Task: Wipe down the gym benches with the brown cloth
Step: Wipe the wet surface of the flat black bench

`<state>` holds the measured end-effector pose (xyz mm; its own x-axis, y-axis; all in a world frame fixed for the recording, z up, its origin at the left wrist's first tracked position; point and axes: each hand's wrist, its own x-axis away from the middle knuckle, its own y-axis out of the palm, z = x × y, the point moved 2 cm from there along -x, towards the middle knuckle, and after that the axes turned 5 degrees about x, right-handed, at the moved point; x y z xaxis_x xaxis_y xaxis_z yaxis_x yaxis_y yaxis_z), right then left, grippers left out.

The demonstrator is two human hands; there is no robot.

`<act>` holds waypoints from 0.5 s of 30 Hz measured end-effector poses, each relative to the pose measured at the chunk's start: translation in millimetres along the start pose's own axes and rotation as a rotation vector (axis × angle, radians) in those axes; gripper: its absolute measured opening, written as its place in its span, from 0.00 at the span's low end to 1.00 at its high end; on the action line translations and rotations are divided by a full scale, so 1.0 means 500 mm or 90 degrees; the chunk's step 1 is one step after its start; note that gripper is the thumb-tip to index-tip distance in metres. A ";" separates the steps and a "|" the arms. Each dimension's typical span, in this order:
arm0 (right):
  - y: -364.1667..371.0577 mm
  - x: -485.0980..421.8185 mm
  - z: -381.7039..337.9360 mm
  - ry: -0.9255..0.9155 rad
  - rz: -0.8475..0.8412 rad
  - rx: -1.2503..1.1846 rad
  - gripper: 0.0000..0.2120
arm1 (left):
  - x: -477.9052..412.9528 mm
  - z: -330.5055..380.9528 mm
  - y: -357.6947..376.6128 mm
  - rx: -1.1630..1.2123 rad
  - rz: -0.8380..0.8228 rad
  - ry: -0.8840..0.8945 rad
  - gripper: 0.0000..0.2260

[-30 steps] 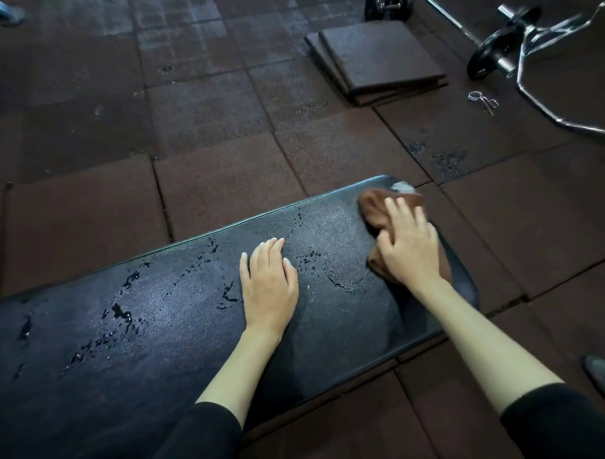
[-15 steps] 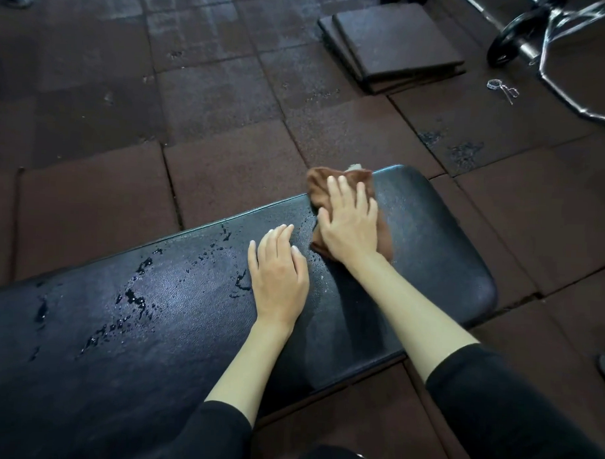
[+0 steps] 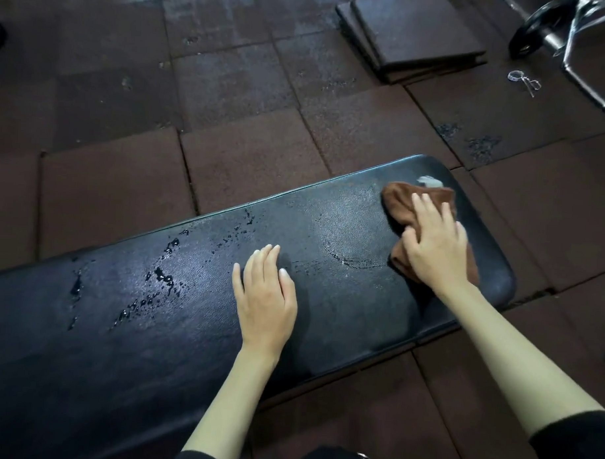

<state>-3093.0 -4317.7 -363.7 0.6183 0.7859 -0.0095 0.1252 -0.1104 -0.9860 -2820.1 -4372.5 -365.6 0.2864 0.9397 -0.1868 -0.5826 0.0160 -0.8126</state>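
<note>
A black padded gym bench [image 3: 188, 328] runs from lower left to the right. Water droplets and wet streaks lie on its left and middle parts. The brown cloth [image 3: 403, 202] is bunched near the bench's right end. My right hand [image 3: 434, 244] presses down on the cloth, fingers spread over it. My left hand [image 3: 266, 303] rests flat on the middle of the pad, fingers together, holding nothing. A curved wet smear lies between the two hands.
Dark red rubber floor tiles surround the bench. Two loose tiles [image 3: 414, 37] are stacked at the upper right. A barbell with a weight plate [image 3: 531, 34] and a small metal clip [image 3: 522, 80] lie at the far right.
My right hand has swept the cloth from the middle of the pad back to the right end. The left hand has stayed flat in place.
</note>
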 end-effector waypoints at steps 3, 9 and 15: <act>0.005 0.028 -0.003 0.076 0.016 -0.013 0.31 | 0.022 -0.021 -0.012 -0.008 -0.004 -0.010 0.21; 0.029 0.086 -0.147 0.110 0.026 -0.018 0.30 | 0.027 -0.026 -0.018 0.011 0.004 -0.033 0.21; 0.057 0.125 -0.283 -0.078 -0.015 0.018 0.30 | 0.025 -0.028 -0.024 0.034 0.008 -0.036 0.21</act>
<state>-2941.0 -4357.8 -368.9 0.5156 0.8568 -0.0044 0.1158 -0.0748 -0.9905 -2798.7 -4365.9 -365.8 0.2359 0.9579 -0.1635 -0.6259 0.0210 -0.7796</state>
